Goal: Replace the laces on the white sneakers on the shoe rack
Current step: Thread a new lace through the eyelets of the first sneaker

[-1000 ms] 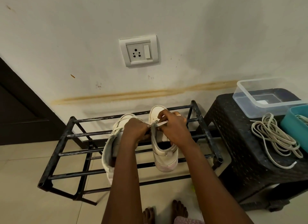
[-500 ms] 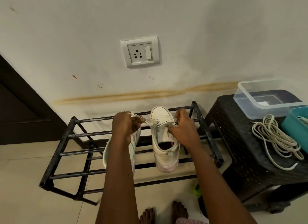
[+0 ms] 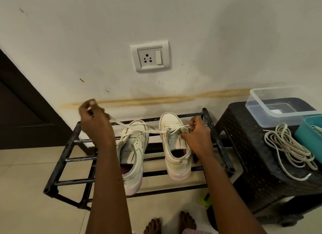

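Two white sneakers stand on a black metal shoe rack (image 3: 68,146). The left sneaker (image 3: 135,152) leans on its side; the right sneaker (image 3: 174,157) stands upright with its toe to the wall. A white lace (image 3: 139,130) runs taut from the right sneaker's eyelets leftward over the left sneaker. My left hand (image 3: 95,118), raised above the rack's left end, pinches the far end of that lace. My right hand (image 3: 196,134) rests against the right sneaker's right side and pinches the other lace end at the eyelets.
A black plastic stool (image 3: 252,164) stands right of the rack. It carries a pile of loose white laces (image 3: 287,146), a clear plastic box (image 3: 278,105) and a teal container (image 3: 310,132). A wall socket (image 3: 150,57) is above. My bare feet (image 3: 170,223) stand on the tiled floor.
My left hand has pulled up and to the left, drawing the lace out taut from the right sneaker. My right hand moved to the sneaker's right side. The left sneaker is now uncovered.
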A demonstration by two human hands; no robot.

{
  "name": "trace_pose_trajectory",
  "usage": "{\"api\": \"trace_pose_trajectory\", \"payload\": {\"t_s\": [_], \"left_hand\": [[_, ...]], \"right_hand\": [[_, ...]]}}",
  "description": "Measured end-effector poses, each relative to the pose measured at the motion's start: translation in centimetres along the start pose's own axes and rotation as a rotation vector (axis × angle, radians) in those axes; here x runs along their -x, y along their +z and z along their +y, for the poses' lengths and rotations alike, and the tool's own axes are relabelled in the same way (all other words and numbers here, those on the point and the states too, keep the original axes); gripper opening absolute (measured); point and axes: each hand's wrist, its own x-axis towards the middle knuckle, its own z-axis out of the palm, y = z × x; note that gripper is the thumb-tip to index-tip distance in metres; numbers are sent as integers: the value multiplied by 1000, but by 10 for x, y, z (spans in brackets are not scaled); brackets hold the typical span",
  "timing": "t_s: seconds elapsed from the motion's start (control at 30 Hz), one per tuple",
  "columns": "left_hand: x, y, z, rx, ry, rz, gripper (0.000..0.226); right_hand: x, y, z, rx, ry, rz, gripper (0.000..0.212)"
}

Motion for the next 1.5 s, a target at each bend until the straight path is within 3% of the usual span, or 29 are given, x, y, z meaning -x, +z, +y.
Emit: {"api": "trace_pose_trajectory", "payload": {"t_s": [0.1, 0.33, 0.43, 0.67, 0.87, 0.97, 1.1, 1.2, 1.27, 1.37, 1.43, 1.5], "left_hand": [[13, 11, -2, -277, 72, -387, 25], [54, 34, -8, -611, 115, -1053, 25], [62, 37, -12, -735, 151, -1194, 24], [53, 36, -15, -842, 147, -1132, 14], [50, 32, -13, -820, 175, -899, 18], [39, 28, -15, -639, 90, -605, 23], [26, 22, -9, -160, -179, -90, 22], [19, 16, 2, 72, -182, 215, 22], [18, 11, 8, 144, -156, 307, 18], [12, 6, 5, 61, -136, 279, 23], [8, 6, 1, -164, -114, 123, 29], [12, 9, 0, -389, -20, -139, 34]], "right_hand": [[1, 2, 0, -30, 8, 39, 35], [1, 4, 2, -40, 12, 82, 34], [2, 4, 3, -39, -1, 93, 36], [1, 7, 4, -41, 12, 90, 37], [1, 6, 5, -61, 30, 99, 36], [1, 6, 3, -62, 35, 90, 35], [1, 6, 4, -58, 42, 83, 35], [1, 4, 4, -45, 40, 63, 34], [1, 3, 4, -29, 42, 49, 33], [0, 2, 3, 8, 47, 8, 30], [-1, 2, 2, 41, 49, -25, 29], [-3, 3, 0, 66, 47, -62, 29]]}}
